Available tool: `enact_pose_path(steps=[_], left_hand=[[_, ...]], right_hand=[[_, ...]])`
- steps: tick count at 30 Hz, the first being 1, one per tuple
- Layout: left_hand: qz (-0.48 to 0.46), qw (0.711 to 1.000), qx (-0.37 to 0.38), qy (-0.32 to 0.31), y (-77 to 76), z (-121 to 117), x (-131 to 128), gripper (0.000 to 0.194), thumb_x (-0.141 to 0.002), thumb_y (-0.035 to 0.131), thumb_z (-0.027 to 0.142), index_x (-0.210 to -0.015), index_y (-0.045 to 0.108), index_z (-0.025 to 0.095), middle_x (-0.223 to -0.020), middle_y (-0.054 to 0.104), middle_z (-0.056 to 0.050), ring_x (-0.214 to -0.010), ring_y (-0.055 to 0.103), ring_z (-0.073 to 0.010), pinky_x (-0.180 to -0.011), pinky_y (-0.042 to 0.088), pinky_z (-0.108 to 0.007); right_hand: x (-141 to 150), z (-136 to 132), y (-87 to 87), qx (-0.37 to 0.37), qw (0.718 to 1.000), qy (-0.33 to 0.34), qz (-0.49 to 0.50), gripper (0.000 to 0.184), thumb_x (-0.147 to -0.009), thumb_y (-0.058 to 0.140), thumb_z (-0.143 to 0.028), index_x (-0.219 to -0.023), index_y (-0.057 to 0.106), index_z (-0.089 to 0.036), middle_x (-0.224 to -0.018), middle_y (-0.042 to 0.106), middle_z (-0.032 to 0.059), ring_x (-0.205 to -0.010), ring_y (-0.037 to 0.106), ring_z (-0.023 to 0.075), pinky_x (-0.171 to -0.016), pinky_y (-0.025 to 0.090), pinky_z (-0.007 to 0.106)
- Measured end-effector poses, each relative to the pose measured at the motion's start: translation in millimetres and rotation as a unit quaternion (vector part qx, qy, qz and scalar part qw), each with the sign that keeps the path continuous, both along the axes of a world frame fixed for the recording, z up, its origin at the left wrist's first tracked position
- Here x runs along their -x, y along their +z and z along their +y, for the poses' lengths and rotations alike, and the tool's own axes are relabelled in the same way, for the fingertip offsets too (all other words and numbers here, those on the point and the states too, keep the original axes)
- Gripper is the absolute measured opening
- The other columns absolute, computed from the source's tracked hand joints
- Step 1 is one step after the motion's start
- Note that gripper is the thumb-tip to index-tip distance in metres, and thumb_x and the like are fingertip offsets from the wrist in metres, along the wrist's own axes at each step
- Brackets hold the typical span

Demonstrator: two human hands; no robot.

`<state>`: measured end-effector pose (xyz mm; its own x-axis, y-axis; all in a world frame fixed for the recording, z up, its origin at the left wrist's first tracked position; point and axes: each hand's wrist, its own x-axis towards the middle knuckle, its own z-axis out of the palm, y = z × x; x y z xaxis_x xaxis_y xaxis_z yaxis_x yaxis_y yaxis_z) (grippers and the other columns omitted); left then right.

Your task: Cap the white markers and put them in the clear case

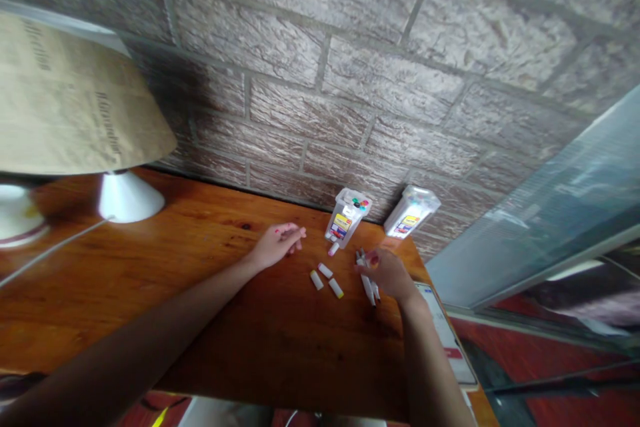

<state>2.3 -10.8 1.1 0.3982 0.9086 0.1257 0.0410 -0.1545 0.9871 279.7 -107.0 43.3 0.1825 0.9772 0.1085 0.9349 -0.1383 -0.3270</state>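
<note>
My right hand (389, 272) is over a small group of uncapped markers (369, 288) on the wooden table, thumb and fingers closed round the upper part of them. How many it grips is hidden. My left hand (278, 244) hovers above the table with fingers loosely bent and apart, holding nothing. Between the hands lie loose marker caps: a white one with a yellow-green end (317, 280), a pink-ended cap (325, 270), a yellow-ended cap (336, 289) and another cap (333, 249) nearer the wall. Behind them stands an open clear marker box (346, 217) with several coloured marker ends inside.
A second clear marker box (411, 212) stands at the table's right corner. A tablet or phone (447, 340) lies along the right edge, beneath my right forearm. To the left are a lamp (131, 197) with its cord and a white cup-like object (19, 213). A stone-brick wall (295, 53) borders the back.
</note>
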Motion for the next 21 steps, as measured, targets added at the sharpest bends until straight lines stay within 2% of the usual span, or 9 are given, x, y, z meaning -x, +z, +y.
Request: enact_pose_path(steps=[5, 10, 12, 15, 17, 21], left_hand=[[0.014, 1.0, 0.005, 0.002, -0.8, 0.1, -0.2, 0.052, -0.078, 0.063, 0.067, -0.084, 0.067, 0.015, -0.064, 0.065, 0.0, -0.053, 0.055, -0.0114, -0.051, 0.043, -0.023], [0.025, 1.0, -0.018, -0.006, 1.4, -0.7, 0.4, 0.048, -0.081, 0.062, 0.063, -0.084, 0.067, 0.015, -0.064, 0.065, 0.0, -0.053, 0.056, -0.0114, -0.053, 0.044, -0.023], [0.025, 0.999, -0.019, -0.009, 1.7, -2.5, -0.3, 0.047, -0.081, 0.062, 0.062, -0.083, 0.067, 0.015, -0.064, 0.065, 0.0, -0.054, 0.057, -0.0116, -0.054, 0.044, -0.023], [0.013, 1.0, -0.006, -0.022, 1.4, -8.2, -3.6, 0.047, -0.081, 0.064, 0.062, -0.084, 0.068, 0.015, -0.065, 0.066, -0.001, -0.056, 0.058, -0.012, -0.055, 0.044, -0.023], [0.0, 0.999, 0.011, -0.045, 2.8, -14.3, -6.6, 0.046, -0.08, 0.067, 0.061, -0.086, 0.069, 0.015, -0.068, 0.069, -0.002, -0.058, 0.059, -0.0121, -0.055, 0.045, -0.023], [-0.047, 0.989, 0.042, -0.132, 14.5, -31.9, -11.0, 0.047, -0.079, 0.071, 0.059, -0.091, 0.071, 0.013, -0.078, 0.075, -0.006, -0.062, 0.062, -0.0121, -0.059, 0.047, -0.023]], right_hand=[[0.0, -3.5, -7.7, 0.015, 1.0, 0.006, 0.016, 0.018, -0.076, 0.076, -0.036, -0.079, 0.076, -0.019, -0.087, 0.076, 0.0088, -0.082, 0.069, 0.0233, -0.076, 0.048, 0.032], [12.0, -4.3, -7.4, 0.019, 0.998, 0.015, 0.063, 0.023, -0.08, 0.068, -0.037, -0.066, 0.075, -0.02, -0.069, 0.073, 0.0055, -0.069, 0.067, 0.0206, -0.065, 0.043, 0.029], [17.2, -4.3, -4.8, 0.016, 0.995, 0.02, 0.095, 0.027, -0.082, 0.066, -0.039, -0.068, 0.076, -0.019, -0.065, 0.071, 0.0048, -0.064, 0.066, 0.0195, -0.06, 0.042, 0.028], [26.7, -5.4, 3.5, -0.002, 0.985, 0.051, 0.165, 0.034, -0.086, 0.06, -0.045, -0.079, 0.077, -0.017, -0.073, 0.074, 0.0042, -0.066, 0.066, 0.0181, -0.06, 0.044, 0.026], [35.3, -7.5, 10.1, -0.033, 0.96, 0.095, 0.262, 0.035, -0.086, 0.06, -0.047, -0.083, 0.076, -0.016, -0.077, 0.074, 0.0044, -0.07, 0.065, 0.0178, -0.063, 0.047, 0.026], [55.9, -13.8, 17.4, -0.101, 0.876, 0.162, 0.442, 0.03, -0.081, 0.07, -0.047, -0.076, 0.073, -0.017, -0.072, 0.068, 0.0019, -0.067, 0.058, 0.015, -0.065, 0.047, 0.027]])
